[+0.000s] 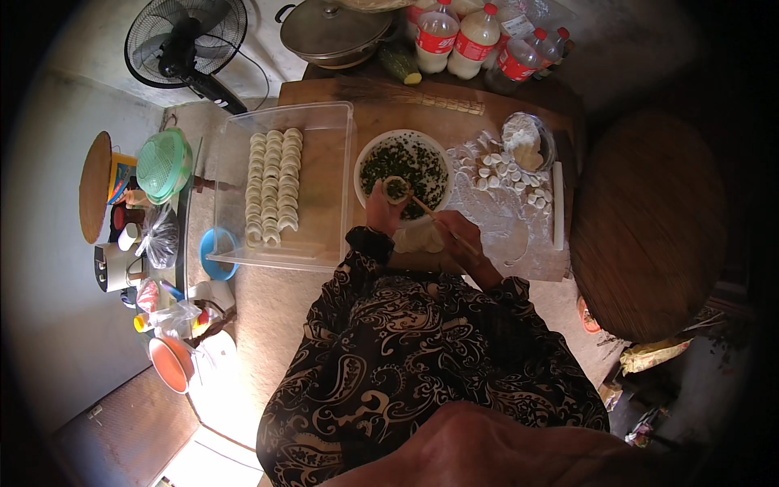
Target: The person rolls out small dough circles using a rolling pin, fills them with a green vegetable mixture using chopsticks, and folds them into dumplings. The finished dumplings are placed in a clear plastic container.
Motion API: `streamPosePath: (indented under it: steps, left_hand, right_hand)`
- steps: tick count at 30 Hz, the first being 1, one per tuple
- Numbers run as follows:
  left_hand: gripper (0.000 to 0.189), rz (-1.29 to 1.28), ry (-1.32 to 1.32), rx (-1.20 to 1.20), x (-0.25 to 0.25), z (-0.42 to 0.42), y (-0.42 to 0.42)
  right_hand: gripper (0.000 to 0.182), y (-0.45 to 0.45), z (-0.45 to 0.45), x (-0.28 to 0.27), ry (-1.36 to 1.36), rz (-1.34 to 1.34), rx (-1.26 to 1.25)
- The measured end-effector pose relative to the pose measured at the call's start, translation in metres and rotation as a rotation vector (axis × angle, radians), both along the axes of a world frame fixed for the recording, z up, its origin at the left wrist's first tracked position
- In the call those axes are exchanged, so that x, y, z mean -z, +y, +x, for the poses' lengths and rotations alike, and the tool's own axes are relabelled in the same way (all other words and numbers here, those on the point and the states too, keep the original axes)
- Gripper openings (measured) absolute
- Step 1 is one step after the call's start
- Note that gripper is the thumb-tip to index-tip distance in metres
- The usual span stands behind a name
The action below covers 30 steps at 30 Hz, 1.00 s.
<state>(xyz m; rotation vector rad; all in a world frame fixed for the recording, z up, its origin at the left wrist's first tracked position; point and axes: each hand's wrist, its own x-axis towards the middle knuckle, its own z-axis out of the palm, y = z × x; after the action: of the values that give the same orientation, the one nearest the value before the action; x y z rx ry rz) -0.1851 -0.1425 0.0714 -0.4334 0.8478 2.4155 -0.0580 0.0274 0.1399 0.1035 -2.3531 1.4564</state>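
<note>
My left hand point(383, 209) holds a round dumpling wrapper point(397, 190) with green filling in its middle, over the near part of a white bowl point(448, 159). Chopped green filling point(395, 159) covers much of the bowl's inside. In my right hand point(459, 236) is a pair of chopsticks point(424, 207), whose tips reach the wrapper's edge. Flat dough wrappers point(417, 240) lie between my hands, close to the table's near edge. Left of the bowl, a clear plastic bin point(316, 143) holds three rows of folded dumplings point(269, 182).
Small dough pieces point(487, 176) lie on the floured table point(487, 222) at right, beside a flour bowl point(523, 137) and a white rolling pin point(558, 207). A straw whisk broom point(438, 101) lies behind. Bottles point(473, 42), a lidded wok point(335, 33) and a fan point(185, 45) stand farther back.
</note>
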Motion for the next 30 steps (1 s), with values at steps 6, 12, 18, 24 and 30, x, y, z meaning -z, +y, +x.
streamPosePath:
  steps: [6,12,18,24,30]
  left_hand:
    - [0.038,0.045,-0.029,0.012,-0.001,-0.004,0.0]
    - [0.034,-0.155,0.167,0.12,-0.006,-0.004,-0.007]
    - [0.033,-0.094,0.185,0.221,-0.02,-0.007,-0.011]
    - [0.049,0.04,-0.02,0.244,-0.052,-0.01,-0.006]
    - [0.052,0.041,-0.046,0.212,-0.048,-0.012,-0.008]
  right_hand:
    - [0.015,0.009,-0.006,-0.009,-0.015,-0.049,0.124]
    - [0.019,0.022,-0.022,0.009,-0.125,-0.271,0.276]
    - [0.033,0.048,-0.037,-0.007,-0.342,-1.022,0.295]
    - [0.024,0.066,-0.053,0.021,-0.48,-1.238,0.223]
    - [0.023,0.064,-0.054,0.025,-0.542,-1.215,0.257]
